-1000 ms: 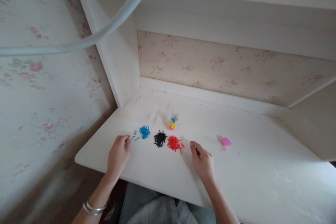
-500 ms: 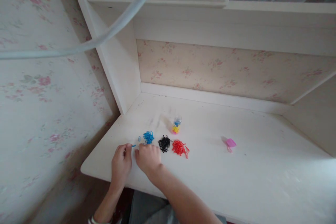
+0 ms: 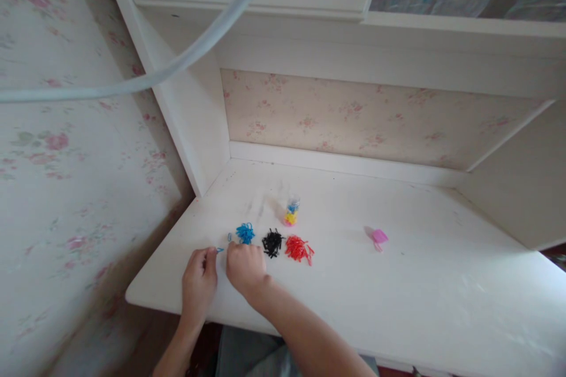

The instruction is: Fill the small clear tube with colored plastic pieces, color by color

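Blue pile [image 3: 244, 233]: small thin loops heaped on the white tabletop [image 3: 424, 306], directly beyond the right hand; whether they touch cannot be told.
Loose blue loop [image 3: 229, 237]: lying just left of the blue pile, a narrow strip of white between them.
Left hand [image 3: 200, 280]: thumb and forefinger closed in a pinch, other fingers curled; a blue band [image 3: 220, 250] juts from the tips toward the right hand.
Right hand [image 3: 247, 265]: back uppermost, fingers bent under and out of sight; grip and contents cannot be told.
Gap between hands: narrow, tabletop visible through it.
Black pile [image 3: 272, 242]: close to the right of the blue pile, near the right hand.
Red pile [image 3: 299, 249]: right of the black, small gap between.
Clear container [image 3: 292, 211]: behind the black and red piles, blue and yellow contents showing.
Pink piece [image 3: 379, 238]: well apart from the red pile; widest spacing in the row.
Front edge: crossed by both forearms; rounded corner left of the left hand.
Far edge: meets a white backboard [image 3: 345, 162], well beyond the container.
Left side: upright panel [image 3: 207, 123] rises from the tabletop's rear left.
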`<state>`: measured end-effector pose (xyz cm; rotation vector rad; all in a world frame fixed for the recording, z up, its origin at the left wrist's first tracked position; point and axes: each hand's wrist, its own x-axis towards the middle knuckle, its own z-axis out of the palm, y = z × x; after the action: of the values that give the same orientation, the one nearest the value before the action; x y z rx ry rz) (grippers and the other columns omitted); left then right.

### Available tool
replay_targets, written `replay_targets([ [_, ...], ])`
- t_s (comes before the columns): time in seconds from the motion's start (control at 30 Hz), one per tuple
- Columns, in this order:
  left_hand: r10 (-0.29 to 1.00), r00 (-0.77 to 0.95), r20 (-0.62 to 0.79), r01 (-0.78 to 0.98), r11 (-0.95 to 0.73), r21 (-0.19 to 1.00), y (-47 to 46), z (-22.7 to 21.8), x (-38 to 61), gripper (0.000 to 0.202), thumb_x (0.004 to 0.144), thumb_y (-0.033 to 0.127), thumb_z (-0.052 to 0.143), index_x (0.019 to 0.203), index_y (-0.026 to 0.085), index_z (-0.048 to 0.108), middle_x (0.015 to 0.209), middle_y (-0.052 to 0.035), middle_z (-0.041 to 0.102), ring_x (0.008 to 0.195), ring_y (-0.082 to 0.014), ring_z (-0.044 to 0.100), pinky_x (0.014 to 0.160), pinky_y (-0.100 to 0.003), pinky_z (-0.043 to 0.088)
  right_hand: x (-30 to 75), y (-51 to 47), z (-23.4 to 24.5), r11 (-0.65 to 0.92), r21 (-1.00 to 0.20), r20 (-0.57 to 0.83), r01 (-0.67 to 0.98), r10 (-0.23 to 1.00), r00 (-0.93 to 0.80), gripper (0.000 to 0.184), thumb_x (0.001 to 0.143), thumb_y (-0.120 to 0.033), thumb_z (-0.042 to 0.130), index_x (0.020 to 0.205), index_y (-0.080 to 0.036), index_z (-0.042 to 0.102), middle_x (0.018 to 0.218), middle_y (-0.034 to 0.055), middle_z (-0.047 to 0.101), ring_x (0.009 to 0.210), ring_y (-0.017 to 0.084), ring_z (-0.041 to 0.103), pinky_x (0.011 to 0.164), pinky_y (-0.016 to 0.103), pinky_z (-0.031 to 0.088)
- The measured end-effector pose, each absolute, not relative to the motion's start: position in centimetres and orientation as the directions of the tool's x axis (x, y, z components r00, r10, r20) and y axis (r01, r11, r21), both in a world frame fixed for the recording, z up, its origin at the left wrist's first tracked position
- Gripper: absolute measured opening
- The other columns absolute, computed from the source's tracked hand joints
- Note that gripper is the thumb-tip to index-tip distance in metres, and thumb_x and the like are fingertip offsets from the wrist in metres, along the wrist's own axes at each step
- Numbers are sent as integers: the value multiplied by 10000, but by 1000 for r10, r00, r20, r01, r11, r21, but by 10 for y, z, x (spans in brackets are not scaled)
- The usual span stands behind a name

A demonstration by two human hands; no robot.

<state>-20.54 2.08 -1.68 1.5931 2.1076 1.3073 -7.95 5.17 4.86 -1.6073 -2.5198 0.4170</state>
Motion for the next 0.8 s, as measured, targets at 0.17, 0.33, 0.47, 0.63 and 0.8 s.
replay_targets([
  [0.17, 858, -420, 295, 671, 74, 738, 21, -13, -204, 302, 892, 449, 395, 834, 211, 572, 800, -27, 627, 764, -188, 596, 718, -299, 464, -42, 46, 59, 296, -481, 61, 825, 950, -305, 308, 925, -310, 372, 909, -200, 659, 809, 68, 708, 726, 178, 659, 644, 251, 450],
  [0.33, 866, -425, 265, 667, 102, 738, 22, -13, -203, 330, 887, 463, 389, 866, 203, 592, 866, -37, 644, 813, -192, 601, 767, -309, 465, 17, 64, 75, 144, -879, 115, 454, 989, -90, 296, 852, -412, 478, 837, -198, 682, 580, -28, 578, 494, 83, 476, 468, 189, 312],
  [0.47, 860, -437, 264, 669, 115, 735, 22, -13, -202, 343, 884, 471, 386, 874, 204, 601, 870, -37, 653, 817, -193, 606, 767, -306, 469, 57, 92, 88, 0, -999, 6, 40, 988, 152, 353, 746, -471, 587, 883, -155, 666, 487, -80, 417, 395, 48, 283, 393, 198, 195],
  [0.63, 861, -423, 283, 702, 114, 703, 22, -11, -201, 352, 882, 471, 379, 866, 203, 607, 858, -42, 657, 797, -196, 607, 747, -309, 473, 78, 118, 94, -30, -999, -22, 28, 973, 231, 448, 677, -501, 625, 921, -129, 681, 469, -77, 412, 390, 48, 270, 386, 210, 175],
  [0.8, 861, -412, 299, 718, 104, 688, 22, -9, -200, 365, 883, 477, 373, 878, 202, 612, 862, -43, 658, 791, -197, 610, 750, -314, 480, 75, 130, 88, -4, -981, 39, 194, 976, 215, 416, 678, -497, 595, 877, -150, 714, 610, 2, 598, 503, 83, 435, 458, 207, 279],
])
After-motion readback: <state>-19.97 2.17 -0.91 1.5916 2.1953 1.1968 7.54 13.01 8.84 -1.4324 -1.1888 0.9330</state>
